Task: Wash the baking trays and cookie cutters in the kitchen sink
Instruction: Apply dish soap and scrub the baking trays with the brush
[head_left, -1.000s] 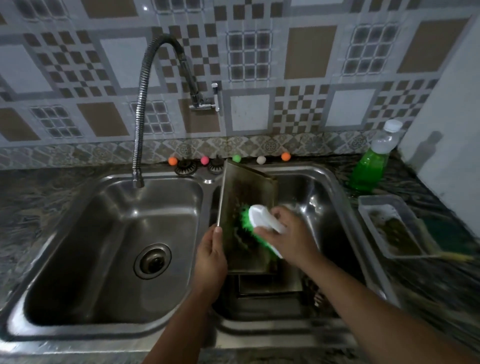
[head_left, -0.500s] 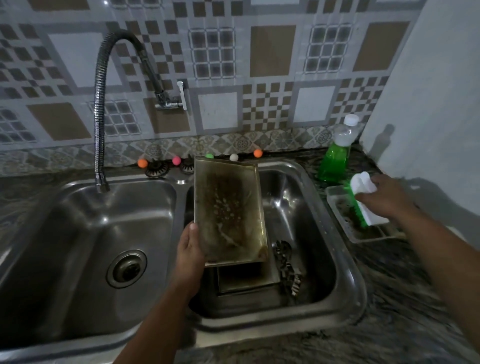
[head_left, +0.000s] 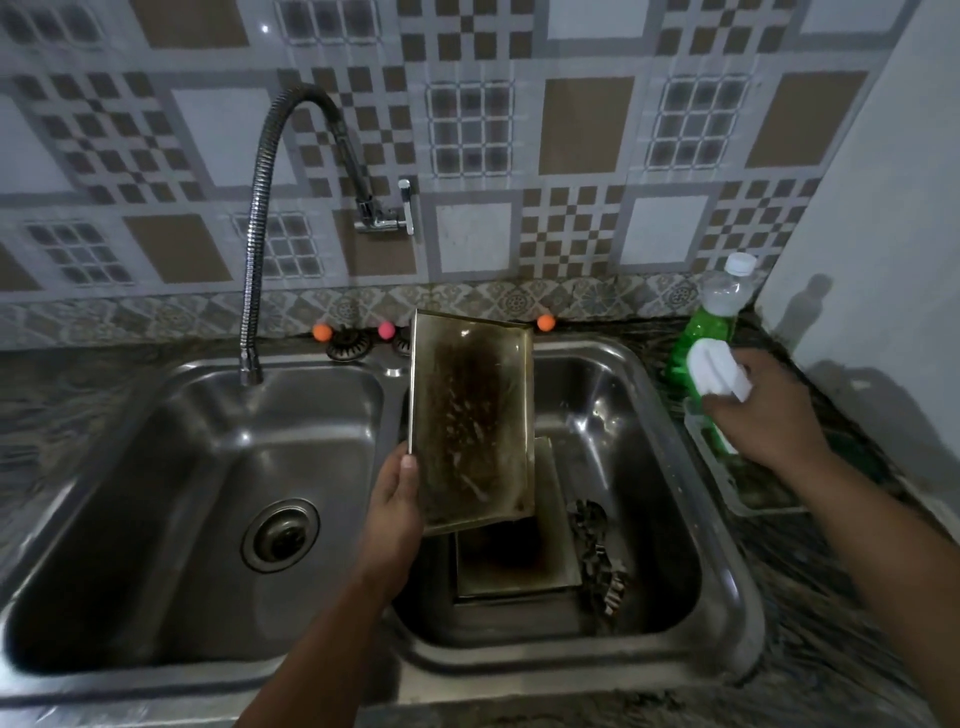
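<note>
Left basin (head_left: 182, 467) beside left hand (head_left: 392, 512) lies open under the faucet (head_left: 260, 208). Upright tray (head_left: 470, 421) blocks the right basin. Soap bottle (head_left: 698, 332) crowds right hand (head_left: 763, 410).

No readable text, label, brand, number or sign on anything visible.

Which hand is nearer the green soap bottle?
Right. The right hand, gripping the brush, is just in front of the green soap bottle; the left hand holds the tray across the basin.
</note>
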